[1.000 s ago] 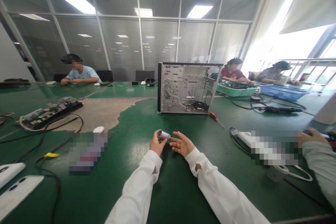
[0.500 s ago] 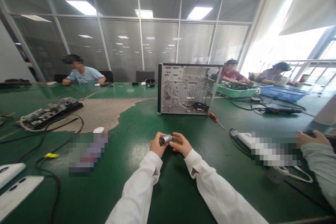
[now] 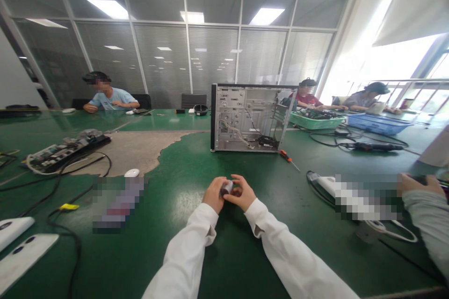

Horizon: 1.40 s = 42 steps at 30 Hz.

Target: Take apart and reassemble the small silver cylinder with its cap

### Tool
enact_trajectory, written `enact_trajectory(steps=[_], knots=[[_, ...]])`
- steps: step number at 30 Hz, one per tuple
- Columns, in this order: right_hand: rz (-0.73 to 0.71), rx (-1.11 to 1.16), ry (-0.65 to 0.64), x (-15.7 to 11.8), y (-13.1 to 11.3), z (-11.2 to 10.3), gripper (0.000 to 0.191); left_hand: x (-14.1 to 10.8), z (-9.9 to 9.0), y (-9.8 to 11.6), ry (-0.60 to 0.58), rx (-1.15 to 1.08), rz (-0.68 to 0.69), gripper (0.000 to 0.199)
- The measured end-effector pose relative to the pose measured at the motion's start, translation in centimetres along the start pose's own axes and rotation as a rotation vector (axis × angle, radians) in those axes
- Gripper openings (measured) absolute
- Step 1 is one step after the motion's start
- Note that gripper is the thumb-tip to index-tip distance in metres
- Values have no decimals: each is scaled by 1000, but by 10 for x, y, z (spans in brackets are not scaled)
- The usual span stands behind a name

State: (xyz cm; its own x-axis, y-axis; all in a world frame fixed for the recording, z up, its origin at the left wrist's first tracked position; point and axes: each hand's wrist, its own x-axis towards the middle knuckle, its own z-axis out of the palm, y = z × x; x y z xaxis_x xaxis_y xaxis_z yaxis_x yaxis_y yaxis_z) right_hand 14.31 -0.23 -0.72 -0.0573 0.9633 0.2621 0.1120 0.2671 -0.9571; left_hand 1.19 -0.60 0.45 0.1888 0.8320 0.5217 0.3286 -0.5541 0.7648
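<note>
A small silver cylinder (image 3: 228, 187) with a dark end is held low over the green table in front of me; its exact kind I cannot make out. My left hand (image 3: 213, 194) wraps its near end and partly covers it. On the other side, the curved fingers and thumb of my right hand (image 3: 244, 194) close around its far end. Beyond both hands stands an opened computer case (image 3: 250, 119), upright, with loose cables inside. A screwdriver (image 3: 286, 156) with an orange and black handle lies beside the case's lower right corner.
To the left are a power strip-like board with parts (image 3: 70, 149), black cables, a blurred phone-shaped item (image 3: 119, 203) and white phones (image 3: 28, 259). On the right, a white device (image 3: 324, 184) lies near a co-worker's sleeve (image 3: 426, 210). Green (image 3: 315, 122) and blue (image 3: 377, 124) baskets stand farther back.
The silver cylinder has turned and shifted slightly right, showing less of its length. My right fingers have closed in on it, and my left hand covers more of it.
</note>
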Motion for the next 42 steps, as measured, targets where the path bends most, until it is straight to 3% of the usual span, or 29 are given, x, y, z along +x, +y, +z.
enact_trajectory(steps=[4,9,14,20,26,32,36,42], knots=[[-22,59,17,-1,-5,-1,65,2,4,0,61,-221,-289,44],[-18,93,55,1,-4,-2,63,5,9,-2,-25,-687,-731,38],[-48,-94,-5,-1,-9,-6,62,4,4,2,-21,-951,-918,33],[-168,-206,-77,-7,-23,-8,66,1,-1,2,-95,-1091,-924,31],[-171,-112,-165,-6,-29,-13,67,3,2,0,-1,-1060,-839,34],[-76,120,-75,0,-23,-13,44,4,4,-1,-22,-986,-830,36],[-60,92,-64,3,-18,-13,40,5,5,-3,-44,-947,-799,39],[-149,37,-23,-2,-24,-9,39,6,6,-7,34,-982,-691,40]])
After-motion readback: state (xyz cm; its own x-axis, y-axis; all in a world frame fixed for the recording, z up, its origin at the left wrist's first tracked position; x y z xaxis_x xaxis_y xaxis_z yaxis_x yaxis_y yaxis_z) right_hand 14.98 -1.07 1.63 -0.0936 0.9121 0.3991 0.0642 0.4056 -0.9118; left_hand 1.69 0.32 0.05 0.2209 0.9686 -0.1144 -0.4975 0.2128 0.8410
